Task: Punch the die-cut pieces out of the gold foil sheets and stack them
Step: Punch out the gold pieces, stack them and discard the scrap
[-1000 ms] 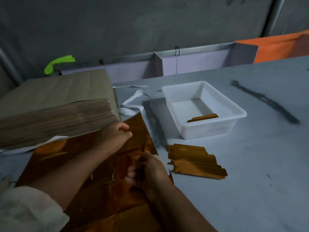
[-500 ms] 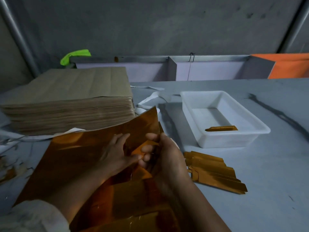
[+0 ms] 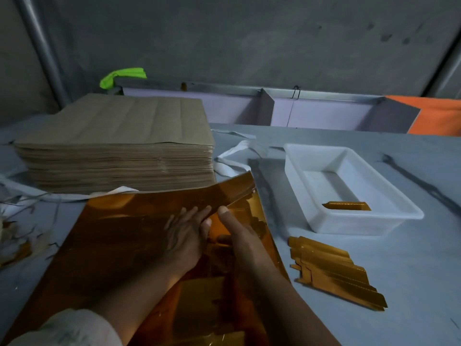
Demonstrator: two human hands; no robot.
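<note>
Currently the gold foil sheet (image 3: pixel 119 236) lies flat on the near-left part of the surface (image 3: pixel 411 270), its far edge curled up off the pile beneath. More foil shows under it on the near side.

Left hand (image 3: pixel 184 236): fingers straight, pressing down flat on the sheet near its far right corner. Right hand (image 3: pixel 239 236): just beside the left, thumb laid on top of the foil, fingers curled underneath. It looks to be pinching a part of the sheet, and whether that part is a die-cut piece coming free is too dim to tell.

Right of the sheet, a stack of punched pieces (image 3: pixel 334 270) sits on the surface, fanned out rather than squared, several long strips deep. Beyond it, a white tray (image 3: pixel 294 166) holds a single gold piece (image 3: pixel 346 206).

Far left: a tall pile of brown sheets (image 3: pixel 112 151), probably unworked stock seen from the back. White strips (image 3: pixel 232 161) lie between that pile and the tray. Scrap trimmings (image 3: pixel 15 245) litter the left edge.

Progress, as a judgement: early. A few pieces are punched and stacked, one sheet is in hand, and the big pile suggests most of the job remains. The stack could also do with squaring.
</note>
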